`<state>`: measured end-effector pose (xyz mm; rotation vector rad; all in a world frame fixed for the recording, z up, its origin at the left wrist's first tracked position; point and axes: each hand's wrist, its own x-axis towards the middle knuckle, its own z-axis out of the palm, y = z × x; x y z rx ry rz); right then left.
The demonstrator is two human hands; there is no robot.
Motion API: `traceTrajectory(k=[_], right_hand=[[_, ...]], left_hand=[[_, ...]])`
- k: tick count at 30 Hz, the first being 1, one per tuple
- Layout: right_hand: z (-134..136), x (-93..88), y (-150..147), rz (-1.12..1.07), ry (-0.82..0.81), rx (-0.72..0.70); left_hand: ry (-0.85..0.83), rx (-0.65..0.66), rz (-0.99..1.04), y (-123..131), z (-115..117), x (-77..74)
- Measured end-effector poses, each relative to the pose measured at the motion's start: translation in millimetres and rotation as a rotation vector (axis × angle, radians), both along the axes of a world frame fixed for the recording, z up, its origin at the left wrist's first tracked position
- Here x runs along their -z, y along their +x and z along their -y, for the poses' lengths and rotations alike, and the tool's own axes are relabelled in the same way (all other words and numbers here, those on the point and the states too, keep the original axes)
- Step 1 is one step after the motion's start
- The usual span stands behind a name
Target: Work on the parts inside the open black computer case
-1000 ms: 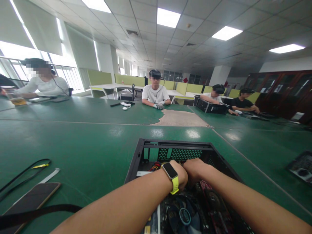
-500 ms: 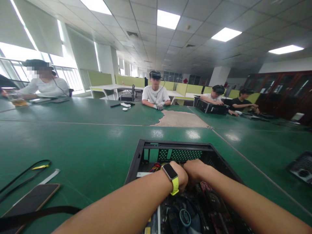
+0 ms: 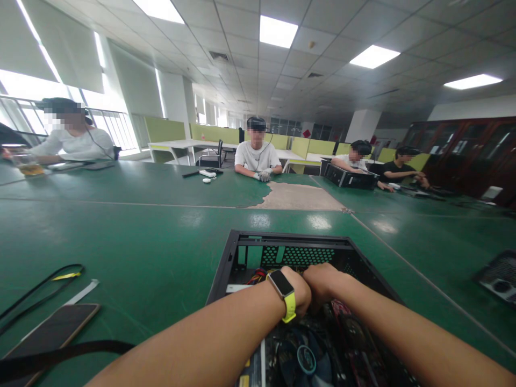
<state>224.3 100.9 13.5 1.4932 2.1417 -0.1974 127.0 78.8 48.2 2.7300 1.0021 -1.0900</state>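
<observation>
An open black computer case (image 3: 290, 235) lies on the green table in front of me. Both my hands reach down into it, close together near its far wall. My left hand (image 3: 299, 293), below a watch (image 3: 282, 285) with a yellow-green strap, is curled with its fingertips hidden. Touching or almost touching it, my right hand (image 3: 320, 279) is closed too, fingers bent downward. What they grip is out of sight. Nearer to me in the case sits a cooling fan (image 3: 306, 359). Red and yellow wires (image 3: 258, 276) show left of my hands.
At left lie a phone (image 3: 60, 328), a black cable (image 3: 28, 293) and a dark strap (image 3: 88, 348). A black metal unit with a round opening (image 3: 502, 277) is at the right edge. Several people sit across the table (image 3: 121, 236); one is behind another case (image 3: 350, 177).
</observation>
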Motion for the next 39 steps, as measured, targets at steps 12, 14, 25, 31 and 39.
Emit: traceTrajectory(k=[12,14,25,31,39], right_hand=[[-2.2,3.6,0.4,0.018,-0.018,0.000],[-2.3,5.3,0.5,0.022,-0.020,0.002],[-3.2,2.7,-0.9,0.031,-0.026,0.013],[0.2,-0.6,-2.4,0.018,-0.022,0.014],[-1.8,3.9,-2.5,0.022,-0.033,0.014]], left_hand=[[-0.004,-0.034,0.126,-2.9,0.9,1.3],[0.004,-0.063,0.142,-2.9,0.9,2.4],[-0.016,-0.005,0.043,-0.8,2.3,-1.7],[0.010,-0.009,0.023,-0.4,-0.9,6.5],[0.041,-0.036,0.063,2.7,-4.7,10.9]])
